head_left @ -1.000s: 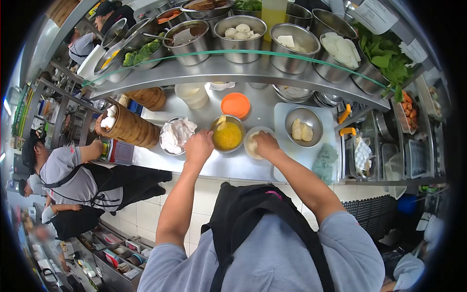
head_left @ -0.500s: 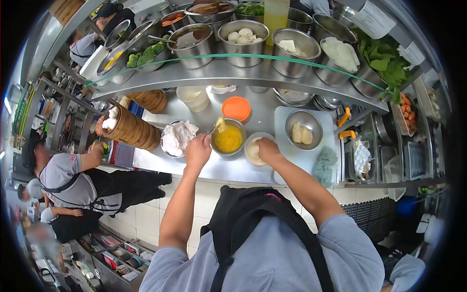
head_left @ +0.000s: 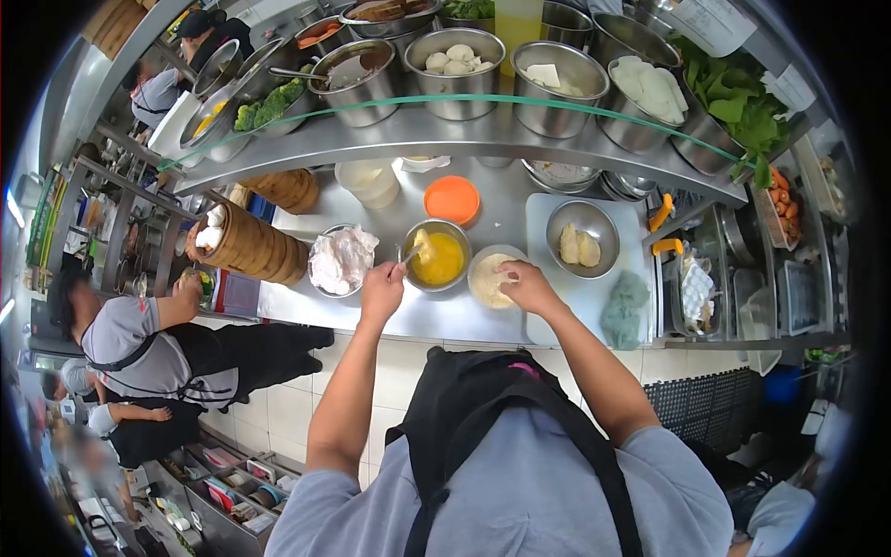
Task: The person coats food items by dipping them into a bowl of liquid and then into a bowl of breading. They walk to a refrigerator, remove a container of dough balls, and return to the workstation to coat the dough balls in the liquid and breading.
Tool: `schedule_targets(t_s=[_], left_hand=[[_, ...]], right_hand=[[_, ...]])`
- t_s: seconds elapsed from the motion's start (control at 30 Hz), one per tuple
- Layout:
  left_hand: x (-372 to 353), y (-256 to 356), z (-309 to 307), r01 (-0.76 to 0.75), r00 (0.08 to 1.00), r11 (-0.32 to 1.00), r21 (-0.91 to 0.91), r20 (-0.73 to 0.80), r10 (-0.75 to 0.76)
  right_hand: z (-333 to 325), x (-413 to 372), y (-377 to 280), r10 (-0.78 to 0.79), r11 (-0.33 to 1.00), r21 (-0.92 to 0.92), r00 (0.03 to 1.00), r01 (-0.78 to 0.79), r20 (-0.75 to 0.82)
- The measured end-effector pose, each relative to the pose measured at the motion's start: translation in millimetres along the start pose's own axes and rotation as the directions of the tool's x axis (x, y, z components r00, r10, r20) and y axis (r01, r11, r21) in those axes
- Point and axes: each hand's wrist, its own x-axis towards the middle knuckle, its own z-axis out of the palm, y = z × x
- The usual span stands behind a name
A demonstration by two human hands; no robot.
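Note:
My left hand (head_left: 381, 291) is closed round the handle of a metal utensil whose far end is in a steel bowl (head_left: 409, 277) of beaten yellow egg (head_left: 441, 258). An egg-coated piece of food (head_left: 424, 245) rests at the utensil's end, by the bowl's left side. My right hand (head_left: 531, 287) hovers at the right of a tub of pale crumbs (head_left: 486, 278), fingers bent and apart over its rim. Right of it, a steel bowl (head_left: 606, 251) holds crumb-coated pieces (head_left: 580, 247). Left of the egg, another bowl holds white, floury pieces (head_left: 342, 260).
A white cutting board (head_left: 548, 320) lies under the right bowl, with crumpled greenish plastic (head_left: 626, 306) on it. Behind are an orange lid (head_left: 452, 200) and a white tub (head_left: 368, 186). Bamboo steamers (head_left: 251, 249) stand left. A shelf (head_left: 445, 139) crosses above. A co-worker (head_left: 139, 343) stands left.
My right hand has drawn back a little to the right, its fingers lifting out of the crumbs. My left hand stays at the egg bowl with the utensil.

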Motion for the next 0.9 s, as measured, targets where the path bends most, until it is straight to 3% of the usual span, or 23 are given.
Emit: schedule_targets(t_s=[0.07,0.2,0.37,0.53,0.6,0.63,0.7,0.77,0.8,0.83,0.87,0.9], left_hand=[[5.7,-15.1,6.3,0.086,0.987,0.992,0.09,0.127,-0.097],[8.5,4.9,-7.3,0.004,0.997,0.998,0.061,0.072,-0.008],[12.8,69.8,-39.5,0.005,0.966,0.998,0.066,0.258,-0.022],[4.2,95.4,8.8,-0.006,0.887,1.0,0.015,0.462,-0.001],[4.5,86.0,56.3,-0.047,0.852,0.973,0.227,0.518,-0.08],[0.6,80.5,71.2,-0.042,0.855,0.973,0.225,0.512,-0.082],[-2.2,76.5,88.9,-0.187,0.903,0.854,0.486,0.428,-0.045],[-0.8,87.9,79.9,-0.206,0.897,0.846,0.491,0.441,-0.038],[-1.6,93.7,72.9,-0.222,0.889,0.837,0.5,0.456,-0.036],[-2.2,97.6,66.3,-0.221,0.89,0.838,0.5,0.454,-0.036],[-2.9,101.1,58.8,-0.176,0.89,0.854,0.49,0.45,-0.075],[-3.5,100.9,52.4,-0.13,0.888,0.867,0.481,0.445,-0.114]], right_hand=[[0.0,1.5,3.1,0.045,0.998,0.03,0.999,-0.046,0.012],[-9.3,-3.5,4.8,0.074,0.989,0.133,0.995,-0.065,-0.064],[-32.4,4.2,13.8,0.094,0.949,0.314,0.985,-0.044,-0.143],[-45.9,8.9,2.3,0.092,0.939,0.345,0.971,-0.01,-0.221],[-41.1,13.2,3.5,0.085,0.946,0.323,0.97,-0.007,-0.229],[-33.9,18.0,8.4,0.091,0.971,0.236,0.972,-0.038,-0.216],[-24.6,26.3,10.1,0.09,0.988,0.141,0.974,-0.061,-0.207],[-9.3,24.5,5.1,0.075,0.994,-0.061,0.972,-0.091,-0.224],[-0.2,25.2,7.3,0.077,0.994,-0.062,0.971,-0.093,-0.225],[10.9,28.1,12.6,0.027,0.973,-0.221,0.979,-0.072,-0.203],[21.4,31.2,17.7,-0.021,0.926,-0.374,0.985,-0.045,-0.172],[33.8,34.0,24.8,-0.024,0.926,-0.375,0.985,-0.042,-0.17]])
